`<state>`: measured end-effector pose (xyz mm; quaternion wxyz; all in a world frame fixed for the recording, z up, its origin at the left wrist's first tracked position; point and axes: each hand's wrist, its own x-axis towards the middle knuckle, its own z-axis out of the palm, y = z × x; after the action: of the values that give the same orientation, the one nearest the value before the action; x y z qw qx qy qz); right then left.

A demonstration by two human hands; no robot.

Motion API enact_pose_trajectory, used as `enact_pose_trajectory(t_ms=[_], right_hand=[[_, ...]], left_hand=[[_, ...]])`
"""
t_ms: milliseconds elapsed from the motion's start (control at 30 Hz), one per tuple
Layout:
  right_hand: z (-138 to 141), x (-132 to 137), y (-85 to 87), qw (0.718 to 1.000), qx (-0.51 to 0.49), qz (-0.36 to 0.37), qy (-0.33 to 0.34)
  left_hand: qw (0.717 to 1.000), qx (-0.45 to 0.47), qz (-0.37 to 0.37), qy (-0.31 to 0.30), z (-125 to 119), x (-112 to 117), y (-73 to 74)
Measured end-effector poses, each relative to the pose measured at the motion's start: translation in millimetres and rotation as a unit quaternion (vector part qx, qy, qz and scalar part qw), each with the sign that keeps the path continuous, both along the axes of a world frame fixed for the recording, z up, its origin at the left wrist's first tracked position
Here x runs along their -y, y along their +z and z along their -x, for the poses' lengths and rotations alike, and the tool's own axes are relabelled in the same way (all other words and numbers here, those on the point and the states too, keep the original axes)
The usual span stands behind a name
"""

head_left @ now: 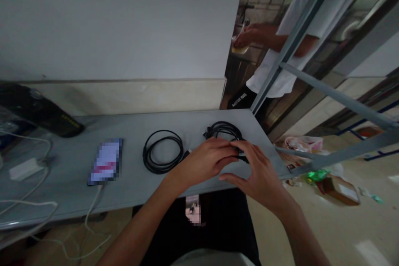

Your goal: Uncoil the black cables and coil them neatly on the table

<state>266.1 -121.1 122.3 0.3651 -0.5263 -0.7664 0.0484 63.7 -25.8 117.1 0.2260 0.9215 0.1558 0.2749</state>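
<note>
"Where are the cables?"

"Two black coils lie on the grey tabletop, both to the right of the phone. The first coil is near it; the second coil is farther off on that same side."

"And the hands?"

"Well to the phone's right, at the near side of the second coil. The left hand and right hand come together at the fingers; whether they actually touch, I can't tell."

"Gripping anything?"

"The right thumb is spread well away from its fingers. A short black piece of cable shows between the hands, but I can't tell whether the left fingers pinch it."

"So which step is this?"

"I'd judge it's handling that second coil, probably near a cable end."

"What does the next move call for?"

"A sure pinch on that piece, I'd say, while keeping the loops gathered."
</note>
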Motion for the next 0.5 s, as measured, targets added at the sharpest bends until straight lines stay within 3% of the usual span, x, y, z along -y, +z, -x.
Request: enact_pose_trajectory(t_ms=[100,200,267,367,500], right_hand=[[-8.9,-6.1,-10.9,0.993,0.061,0.101,0.027],[-14.4,-9.9,-7.2,0.99,0.05,0.123,0.041],[-20.6,-11.5,1.6,0.996,0.005,0.083,0.018],[-32.6,-10.5,24.7,0.992,-0.102,0.002,-0.069],[-38.4,-3.9,73.2,0.938,-0.297,-0.12,-0.135]], left_hand=[[0.999,0.008,-0.035,0.001,6.0,9.4,5.7],[0.993,0.1,-0.02,0.062,17.0,19.8,5.0],[0.975,0.174,0.015,0.139,28.8,26.2,-1.9],[0.939,0.232,0.106,0.229,50.0,35.5,-23.6],[0.921,0.176,0.236,0.257,69.0,52.0,-62.8]])
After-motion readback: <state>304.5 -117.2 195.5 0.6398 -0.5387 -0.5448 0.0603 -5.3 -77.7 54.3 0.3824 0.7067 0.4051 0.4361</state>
